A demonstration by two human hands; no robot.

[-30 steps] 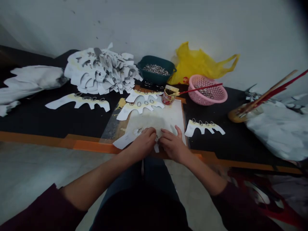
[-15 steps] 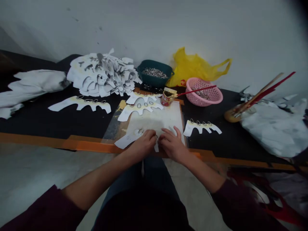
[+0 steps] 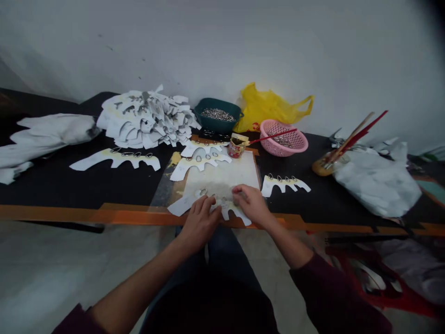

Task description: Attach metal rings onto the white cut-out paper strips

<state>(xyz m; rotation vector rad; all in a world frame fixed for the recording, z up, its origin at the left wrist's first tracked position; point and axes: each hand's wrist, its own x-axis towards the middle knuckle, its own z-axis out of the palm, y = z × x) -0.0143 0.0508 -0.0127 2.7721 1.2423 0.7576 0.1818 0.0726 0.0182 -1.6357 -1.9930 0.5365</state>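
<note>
A white scalloped cut-out piece (image 3: 182, 204) lies at the table's front edge on the pale sheet (image 3: 239, 169), with metal rings along its yellowish upper strip. My left hand (image 3: 200, 220) rests on the middle of this piece, fingers stretched out and apart. Over its right part, my right hand (image 3: 253, 204) has its fingers curled and thumb drawn in. Whatever is between those fingertips is too small to make out. Similar ringed pieces lie behind on the sheet (image 3: 200, 163), to the right (image 3: 283, 185) and to the left (image 3: 116, 160).
Behind stand a glue cup (image 3: 237, 148) with a red stick, a green basin (image 3: 214, 121) of metal rings, a pink basket (image 3: 283, 147) and a yellow bag (image 3: 267, 106). White pieces pile up (image 3: 146, 123) at left. Brushes (image 3: 351, 137) and a white bag (image 3: 378, 181) sit right.
My left hand has slid left and nearer, its fingers spreading on the piece. My right hand has moved slightly right and its fingers have curled, uncovering more of the piece between the hands.
</note>
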